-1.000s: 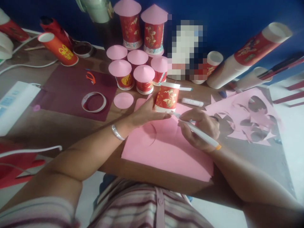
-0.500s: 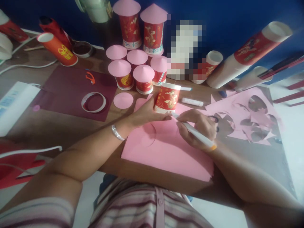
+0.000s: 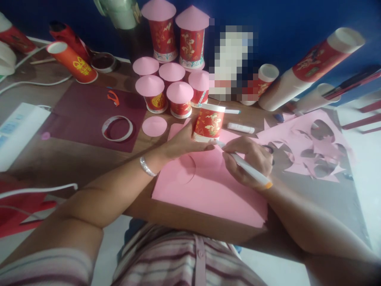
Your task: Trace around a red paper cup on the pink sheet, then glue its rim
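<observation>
A short cardboard tube (image 3: 208, 122), wrapped in red paper with a gold pattern and white at both ends, is gripped by my left hand (image 3: 185, 142) from its left side. My right hand (image 3: 249, 161) is closed around a white marker pen (image 3: 253, 174) with an orange end. The pen's tip is at the tube's lower white band, close to my left fingertips; whether it touches I cannot tell. Beneath both hands lies a stack of pink paper (image 3: 208, 194) with a curved outline on the top sheet.
Several red tubes with pink cone tops (image 3: 179, 93) stand beyond the tube. A pink paper disc (image 3: 154, 126) and a tape roll (image 3: 117, 128) lie to the left. On the right are a white glue stick (image 3: 240, 128), cut pink scraps (image 3: 324, 147) and a long tube (image 3: 315, 63).
The tube has shifted very slightly left in my left hand. My right hand and the marker pen have hardly moved.
</observation>
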Tool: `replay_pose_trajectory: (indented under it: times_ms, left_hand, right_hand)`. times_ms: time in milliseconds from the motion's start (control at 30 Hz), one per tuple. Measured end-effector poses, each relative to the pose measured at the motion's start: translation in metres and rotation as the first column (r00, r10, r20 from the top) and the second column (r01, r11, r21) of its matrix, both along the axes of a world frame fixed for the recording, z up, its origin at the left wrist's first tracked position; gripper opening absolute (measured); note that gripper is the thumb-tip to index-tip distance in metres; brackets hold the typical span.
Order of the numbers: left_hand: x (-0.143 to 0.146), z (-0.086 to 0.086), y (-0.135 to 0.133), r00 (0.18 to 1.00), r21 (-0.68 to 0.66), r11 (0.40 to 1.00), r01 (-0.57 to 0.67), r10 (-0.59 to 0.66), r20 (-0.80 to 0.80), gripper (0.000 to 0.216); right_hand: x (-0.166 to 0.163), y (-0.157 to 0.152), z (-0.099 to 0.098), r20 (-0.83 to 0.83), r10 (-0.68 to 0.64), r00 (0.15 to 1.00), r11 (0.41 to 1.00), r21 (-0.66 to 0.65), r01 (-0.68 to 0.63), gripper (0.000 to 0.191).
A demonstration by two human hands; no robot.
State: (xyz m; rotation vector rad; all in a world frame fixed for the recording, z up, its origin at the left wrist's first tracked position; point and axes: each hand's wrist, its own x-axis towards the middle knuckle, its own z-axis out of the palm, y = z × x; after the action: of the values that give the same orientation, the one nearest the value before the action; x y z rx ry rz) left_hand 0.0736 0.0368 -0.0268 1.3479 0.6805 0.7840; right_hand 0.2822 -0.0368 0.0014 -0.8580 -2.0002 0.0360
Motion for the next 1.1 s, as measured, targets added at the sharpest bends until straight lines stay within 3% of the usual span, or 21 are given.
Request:
replay_pose_trajectory:
  times_ms: [1100]
  left_hand:
    - [-0.0015, 0.0001, 0.001, 0.993, 0.081, 0.996, 0.035, -0.025, -0.115, 0.085]
  right_hand:
    - [-0.001, 0.0023, -0.0014, 0.039, 0.028, 0.999, 0.999, -0.022, -0.027, 0.016]
